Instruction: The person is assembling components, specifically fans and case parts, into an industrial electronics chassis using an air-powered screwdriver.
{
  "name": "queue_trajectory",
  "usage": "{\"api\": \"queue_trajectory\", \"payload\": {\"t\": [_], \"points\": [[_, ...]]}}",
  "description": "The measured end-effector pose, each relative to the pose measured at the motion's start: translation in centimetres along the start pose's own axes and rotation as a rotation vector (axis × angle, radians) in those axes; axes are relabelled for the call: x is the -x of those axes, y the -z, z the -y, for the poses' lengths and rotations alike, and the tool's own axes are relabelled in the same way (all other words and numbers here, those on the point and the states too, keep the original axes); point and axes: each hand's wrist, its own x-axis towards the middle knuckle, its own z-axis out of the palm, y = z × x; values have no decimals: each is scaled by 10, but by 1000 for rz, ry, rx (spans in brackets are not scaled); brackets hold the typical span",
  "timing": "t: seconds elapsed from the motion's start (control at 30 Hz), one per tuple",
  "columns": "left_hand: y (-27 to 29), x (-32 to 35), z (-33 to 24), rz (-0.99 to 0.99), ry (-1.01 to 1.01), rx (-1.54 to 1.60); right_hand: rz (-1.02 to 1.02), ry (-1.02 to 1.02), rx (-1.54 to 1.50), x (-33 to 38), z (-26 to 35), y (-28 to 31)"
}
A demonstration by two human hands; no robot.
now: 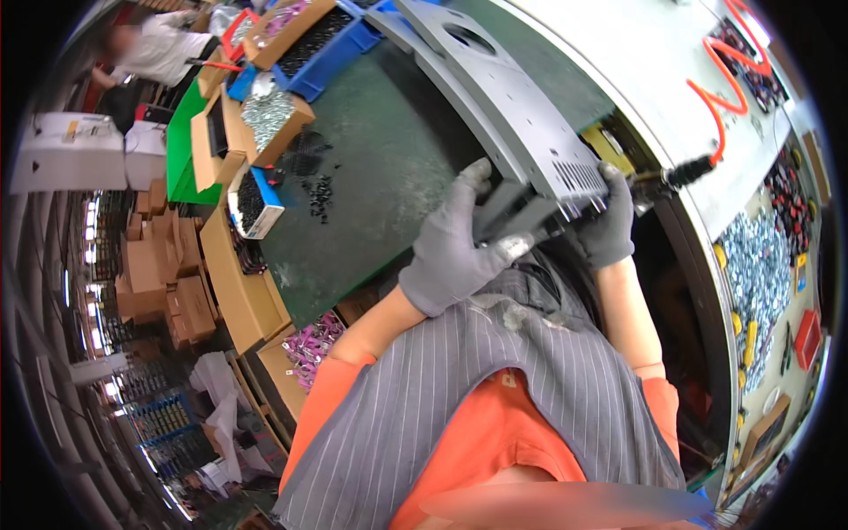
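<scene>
A cluttered workshop, with brown cardboard cartons (146, 269) stacked to the left and a co-worker in a white top (163, 55) blurred beyond, surrounds a dark green, flat-topped bench (375, 159). A long grey sheet-metal housing (521, 88) with a round opening and a slotted vent slants over it, its near end held just in front of the person's body.

The grey-gloved left hand (446, 252) has its fingers curled against the housing's left edge, the thumb set apart from them on the near side. The grey-gloved right hand (608, 228) clasps the corner beside the vent, fingers bent over the edge, its thumb hidden.

The work looks partway along: holes and vent are already formed, and narrower grey metal pieces sit under the top face, though whether they are fastened cannot be told. Small loose black pieces (320, 199) on the bench and silvery metal bits (268, 115) in an open cardboard box lie unused, and the coiled orange hose (723, 102) at the right is in neither hand.
</scene>
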Motion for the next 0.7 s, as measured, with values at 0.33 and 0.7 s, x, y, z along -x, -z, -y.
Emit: {"api": "queue_trajectory", "payload": {"t": [0.33, 0.7], "points": [[-10, -13, 76, -315, 181, 1032, 91, 49, 450, -9, 24, -37], [-7, 34, 127, -505, 194, 878, 18, 261, 729, -60, 60, -28]]}}
